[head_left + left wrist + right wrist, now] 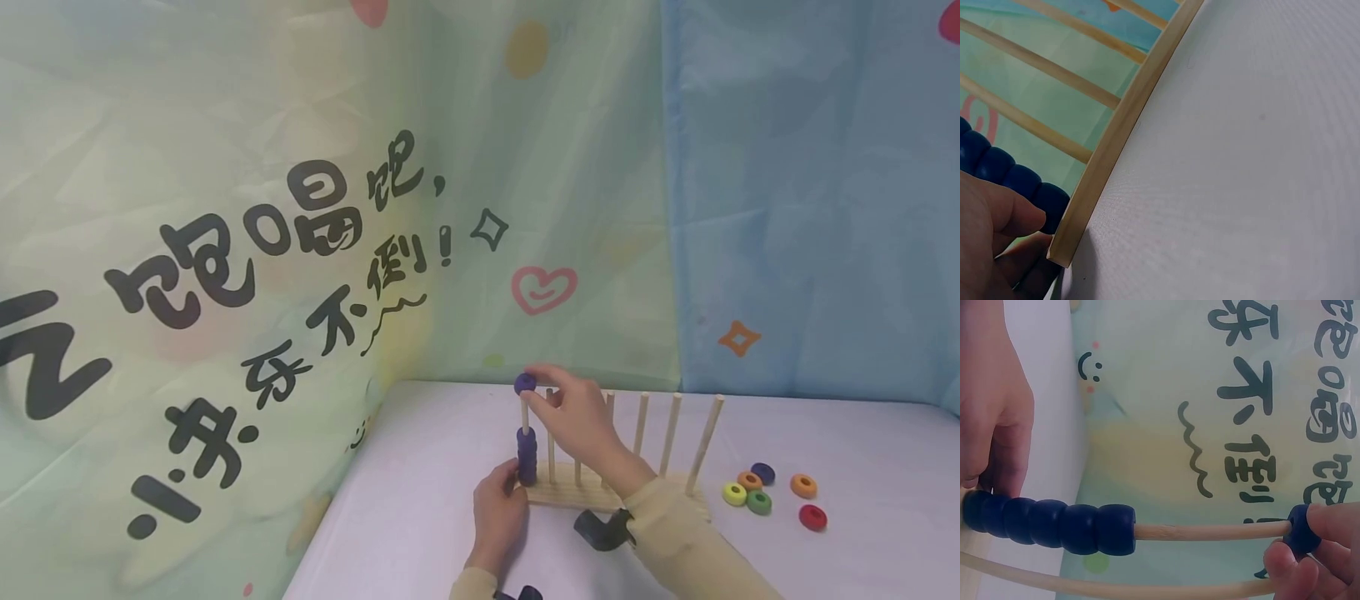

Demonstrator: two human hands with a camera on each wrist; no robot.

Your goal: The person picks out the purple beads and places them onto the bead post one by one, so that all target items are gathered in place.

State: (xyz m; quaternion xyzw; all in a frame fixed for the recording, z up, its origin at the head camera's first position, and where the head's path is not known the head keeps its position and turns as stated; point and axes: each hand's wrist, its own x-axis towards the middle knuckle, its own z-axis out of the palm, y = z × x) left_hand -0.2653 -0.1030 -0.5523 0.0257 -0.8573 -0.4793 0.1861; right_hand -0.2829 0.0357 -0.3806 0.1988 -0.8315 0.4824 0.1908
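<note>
A wooden peg stand (600, 498) has a row of upright rods on a flat base. Dark blue beads (527, 458) are stacked on its leftmost rod (1210, 532), whose upper part is bare. Right at that rod's tip, my right hand (581, 421) pinches one more dark blue bead (1304, 530) between thumb and fingers. My left hand (500, 510) grips the left end of the stand. In the left wrist view its thumb (1019, 212) lies against the lowest bead, with the other fingers curled at the base's end, partly hidden.
Right of the stand lie loose beads on the white table (405, 500): yellow (734, 493), green (759, 502), dark blue (762, 473), red (813, 517) and orange ones (803, 486). Printed curtains (570, 208) hang behind and along the left side.
</note>
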